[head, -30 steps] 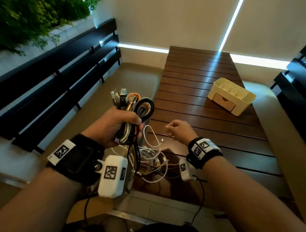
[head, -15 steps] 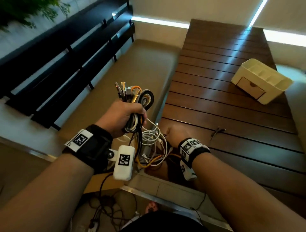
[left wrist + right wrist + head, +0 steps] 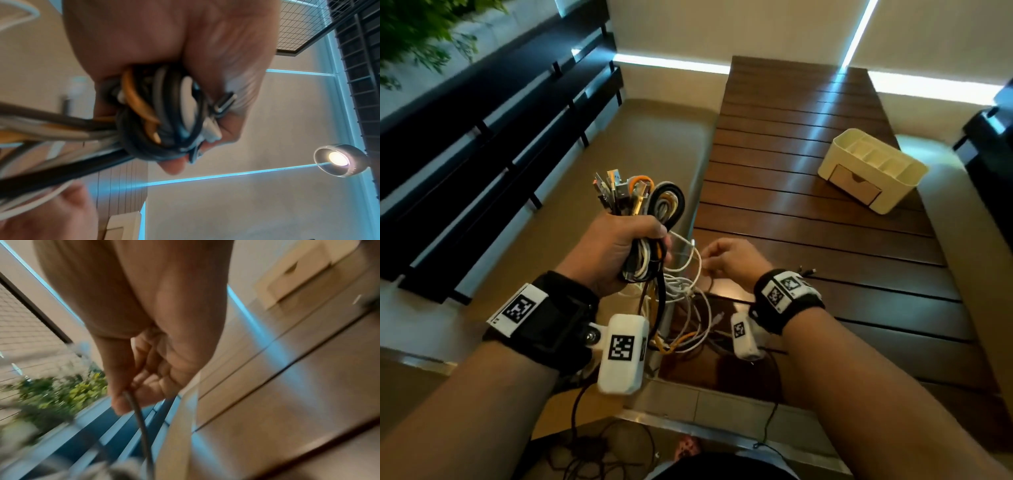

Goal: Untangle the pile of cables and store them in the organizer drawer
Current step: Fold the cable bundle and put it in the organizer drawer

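The cream organizer (image 3: pixel 873 170) sits at the upper right on the tabletop (image 3: pixel 808 219), drawer closed. The left hand (image 3: pixel 616 253) grips a cable bundle (image 3: pixel 643 205); the right hand (image 3: pixel 726 260) pinches one cable (image 3: pixel 139 418).

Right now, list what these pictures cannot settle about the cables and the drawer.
- Drawer contents: the front is shut in the head view.
- Cable count in the bundle: the left hand wraps it; the left wrist view is blurred.
- Which cable the right hand pinches: motion blur in the right wrist view; too thin in the head view.
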Available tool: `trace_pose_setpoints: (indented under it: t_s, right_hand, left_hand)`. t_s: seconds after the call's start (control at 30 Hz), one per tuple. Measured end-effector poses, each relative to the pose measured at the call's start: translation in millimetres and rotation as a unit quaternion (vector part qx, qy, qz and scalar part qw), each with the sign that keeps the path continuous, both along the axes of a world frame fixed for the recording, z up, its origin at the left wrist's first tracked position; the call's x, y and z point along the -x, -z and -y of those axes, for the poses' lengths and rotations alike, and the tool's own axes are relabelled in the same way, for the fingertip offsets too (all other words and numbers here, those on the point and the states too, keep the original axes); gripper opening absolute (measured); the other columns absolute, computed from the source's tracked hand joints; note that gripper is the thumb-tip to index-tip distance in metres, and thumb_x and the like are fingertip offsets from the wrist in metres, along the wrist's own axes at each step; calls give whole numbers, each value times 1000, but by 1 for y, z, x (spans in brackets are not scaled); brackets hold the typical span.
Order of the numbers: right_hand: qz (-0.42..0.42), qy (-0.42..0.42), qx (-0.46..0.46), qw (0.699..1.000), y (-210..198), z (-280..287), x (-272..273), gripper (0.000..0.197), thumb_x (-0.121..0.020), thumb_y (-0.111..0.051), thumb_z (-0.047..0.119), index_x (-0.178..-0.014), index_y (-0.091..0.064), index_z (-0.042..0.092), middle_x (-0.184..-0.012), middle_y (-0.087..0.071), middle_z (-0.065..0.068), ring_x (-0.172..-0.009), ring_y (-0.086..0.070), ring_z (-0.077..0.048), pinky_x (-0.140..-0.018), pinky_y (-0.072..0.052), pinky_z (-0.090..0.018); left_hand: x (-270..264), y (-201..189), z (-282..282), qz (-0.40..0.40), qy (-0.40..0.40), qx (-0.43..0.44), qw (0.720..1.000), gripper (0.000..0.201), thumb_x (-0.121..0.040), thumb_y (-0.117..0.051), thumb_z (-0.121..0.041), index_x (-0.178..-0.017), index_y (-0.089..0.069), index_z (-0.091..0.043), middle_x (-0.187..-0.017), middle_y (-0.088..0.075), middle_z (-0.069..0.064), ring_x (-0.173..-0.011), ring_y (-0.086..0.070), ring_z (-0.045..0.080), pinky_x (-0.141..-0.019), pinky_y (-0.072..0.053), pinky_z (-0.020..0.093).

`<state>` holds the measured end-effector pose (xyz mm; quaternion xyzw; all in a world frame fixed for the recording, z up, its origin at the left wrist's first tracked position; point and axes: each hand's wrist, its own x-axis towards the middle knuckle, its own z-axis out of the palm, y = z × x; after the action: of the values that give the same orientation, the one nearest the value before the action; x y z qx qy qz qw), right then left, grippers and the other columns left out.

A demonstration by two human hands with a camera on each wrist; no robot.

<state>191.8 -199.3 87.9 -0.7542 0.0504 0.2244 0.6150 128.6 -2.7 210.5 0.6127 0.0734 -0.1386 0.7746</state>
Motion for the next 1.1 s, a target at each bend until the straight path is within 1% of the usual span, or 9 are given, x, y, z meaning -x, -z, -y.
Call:
trace_pose_setpoints:
  t_s: [0.17,0.23,0.3,0.37,0.43,0.57,0.73,1.0,1.1]
  right_hand:
    - [51,29,261,964,-46,99,12,24,-88,-67,13,-110,-67,22,-110,-65,1,-91,-61,-9,-70,-48,-26]
    - [126,35,147,980,-77,108,21,41,-84,-62,8,-118,-63,30,-124,-59,6,-112,-58,-11,-82,-47,-26]
    - [149,-32,-106,983,-106,105,32,61,-74,-58,-2,-128,-56,26,-125,-60,1,-122,-56,-18,-92,-50,-28]
    - [114,-119,-275,947,-124,99,42,78,-67,-58,-10,-139,-41,14,-116,-54,-14,-108,-56,-30,-91,-51,-35]
    - [88,-152,-302,937,-133,95,52,88,-63,-63,-15,-141,-33,14,-110,-50,-17,-100,-56,-32,-86,-53,-40]
    - [152,-158,-147,964,-139,94,71,67,-74,-70,-15,-132,-46,7,-111,-65,-6,-105,-67,-18,-89,-56,-31]
    - [189,-123,58,972,-145,115,86,11,-90,-71,20,-98,-65,14,-82,-68,-1,-73,-67,-13,-75,-55,-30]
    - [287,-27,239,927,-178,161,88,12,-91,-69,31,-88,-58,34,-78,-61,7,-70,-60,-8,-63,-45,-22]
    - [330,0,258,908,-199,173,85,20,-90,-70,30,-84,-53,38,-76,-56,10,-66,-56,-2,-61,-40,-18]
  left_hand:
    - [-7,-10,44,31,62,15,997,14,-74,-62,-5,-86,-64,1,-68,-63,11,-58,-62,22,-68,-49,34]
    - [-8,-17,69,53,86,21,995,8,-78,-62,-3,-85,-66,0,-68,-63,11,-59,-62,22,-67,-51,34]
    - [-9,-25,92,75,106,24,991,9,-75,-63,-5,-80,-70,-2,-68,-64,11,-59,-61,24,-63,-53,33]
    - [-8,-35,112,105,123,37,986,13,-74,-62,-6,-84,-68,0,-69,-64,12,-61,-62,24,-62,-55,32]
    - [-6,-44,127,125,132,61,981,10,-74,-60,-5,-81,-66,0,-68,-63,12,-61,-63,23,-62,-55,32]
    - [1,-58,146,139,149,117,972,8,-76,-58,-5,-83,-62,-2,-72,-60,10,-68,-59,24,-72,-51,39]
    - [0,-70,148,115,147,201,962,19,-75,-58,-8,-94,-58,-5,-72,-59,3,-65,-60,16,-72,-50,31]
    - [6,-97,160,180,159,246,939,22,-83,-43,-10,-72,-62,-11,-72,-57,0,-65,-56,12,-76,-47,29]
    - [1,-113,160,204,143,265,931,6,-78,-50,-12,-74,-54,-9,-72,-56,0,-65,-55,12,-75,-48,28]
